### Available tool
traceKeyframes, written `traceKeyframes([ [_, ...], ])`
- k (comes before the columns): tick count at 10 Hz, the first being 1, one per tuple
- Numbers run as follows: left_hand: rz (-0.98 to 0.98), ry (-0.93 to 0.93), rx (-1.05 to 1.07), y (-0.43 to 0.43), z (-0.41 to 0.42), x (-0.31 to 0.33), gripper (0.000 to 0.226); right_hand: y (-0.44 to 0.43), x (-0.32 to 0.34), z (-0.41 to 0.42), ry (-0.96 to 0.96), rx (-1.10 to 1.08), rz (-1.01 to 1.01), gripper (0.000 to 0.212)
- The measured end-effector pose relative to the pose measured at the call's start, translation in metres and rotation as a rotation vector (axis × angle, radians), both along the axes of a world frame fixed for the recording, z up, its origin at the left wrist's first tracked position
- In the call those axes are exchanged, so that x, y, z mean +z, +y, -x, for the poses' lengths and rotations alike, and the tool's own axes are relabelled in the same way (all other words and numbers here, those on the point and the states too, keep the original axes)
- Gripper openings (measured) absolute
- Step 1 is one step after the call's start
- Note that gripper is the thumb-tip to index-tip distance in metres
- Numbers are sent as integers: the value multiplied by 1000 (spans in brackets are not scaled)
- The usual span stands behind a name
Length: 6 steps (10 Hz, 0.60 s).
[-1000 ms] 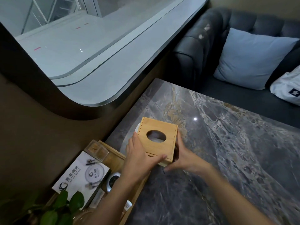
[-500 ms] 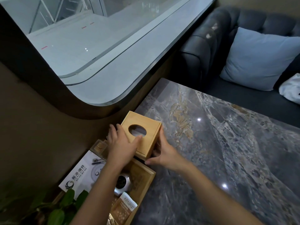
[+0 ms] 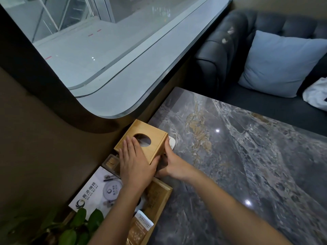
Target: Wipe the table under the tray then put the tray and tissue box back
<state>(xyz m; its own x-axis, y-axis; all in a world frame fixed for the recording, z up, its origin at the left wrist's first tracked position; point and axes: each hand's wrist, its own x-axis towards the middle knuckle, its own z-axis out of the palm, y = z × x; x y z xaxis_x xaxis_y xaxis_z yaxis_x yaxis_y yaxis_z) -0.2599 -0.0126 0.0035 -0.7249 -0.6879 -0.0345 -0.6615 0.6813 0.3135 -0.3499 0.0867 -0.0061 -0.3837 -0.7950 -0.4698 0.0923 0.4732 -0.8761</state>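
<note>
The wooden tissue box (image 3: 152, 139) with an oval hole in its top sits at the left edge of the grey marble table (image 3: 238, 156), against the wall. My left hand (image 3: 135, 164) lies flat on its top near the hole. My right hand (image 3: 172, 164) grips its near right side. The wooden tray (image 3: 161, 193) lies just in front of the box along the wall, partly hidden by my left forearm. A white cloth or tissue (image 3: 172, 142) peeks out from behind the box on the right.
The tray holds a white printed card (image 3: 96, 189), a small box of toothpicks (image 3: 110, 161) and a brown packet (image 3: 140, 227). A green plant (image 3: 77, 225) stands at the bottom left. A dark sofa (image 3: 226, 55) with a blue cushion (image 3: 279, 62) lies beyond the table.
Both hands have carried the tissue box leftward toward the wall, from the table's middle-left to the spot behind the tray. My left hand now rests flatter on the top.
</note>
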Motion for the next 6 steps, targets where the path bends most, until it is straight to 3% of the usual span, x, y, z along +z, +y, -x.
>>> traceKeyframes([
  [1, -6, -39, -5, -1, 1, 3, 98, 3, 3, 2, 31, -9, -2, 121],
  [3, -22, -161, -80, -8, 2, 16, 93, 18, 31, 21, 275, 33, -146, 60],
  [6, -124, -144, -200, 6, 21, 75, 52, 74, 103, 45, 617, 122, -417, 69],
])
